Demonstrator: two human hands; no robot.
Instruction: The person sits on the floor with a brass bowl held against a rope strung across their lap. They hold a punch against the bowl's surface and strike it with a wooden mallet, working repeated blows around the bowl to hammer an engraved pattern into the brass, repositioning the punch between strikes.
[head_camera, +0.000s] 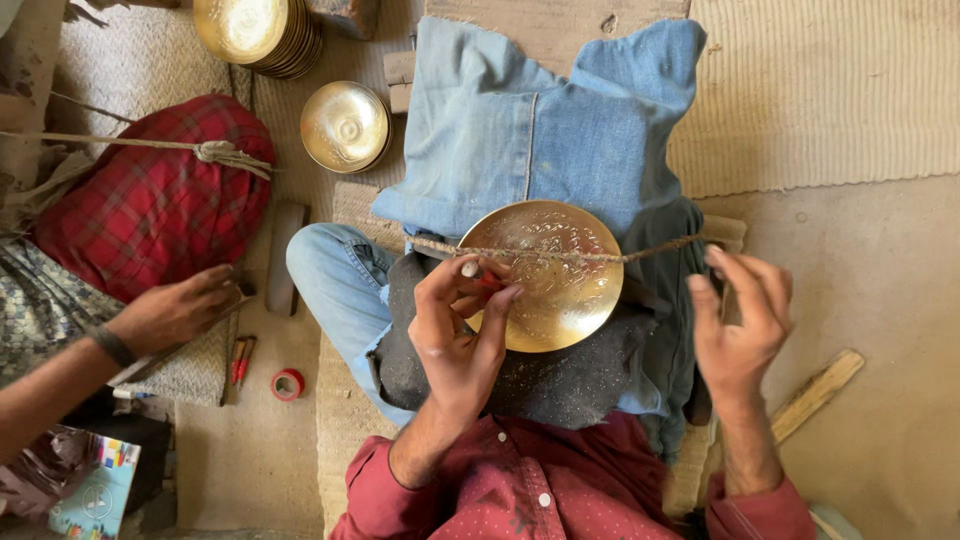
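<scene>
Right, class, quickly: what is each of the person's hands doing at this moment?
Left hand: fingers pinched on a thin red tool against the brass plate.
Right hand: open, holding nothing visible, beside the plate.

Engraved plate (555, 275) under the cord (560, 254), between left hand (455, 325) and right hand (740, 320).

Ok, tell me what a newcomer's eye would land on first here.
The shiny engraved brass plate in the middle, lying on a dark pad in the person's lap with a rough cord stretched across it. The left hand pinches a small red-tipped tool at the plate's rim, while the right hand hovers open beside it. At upper left, more brass bowls sit on the floor mat, and another person's hand rests near a red checked cushion.
</scene>
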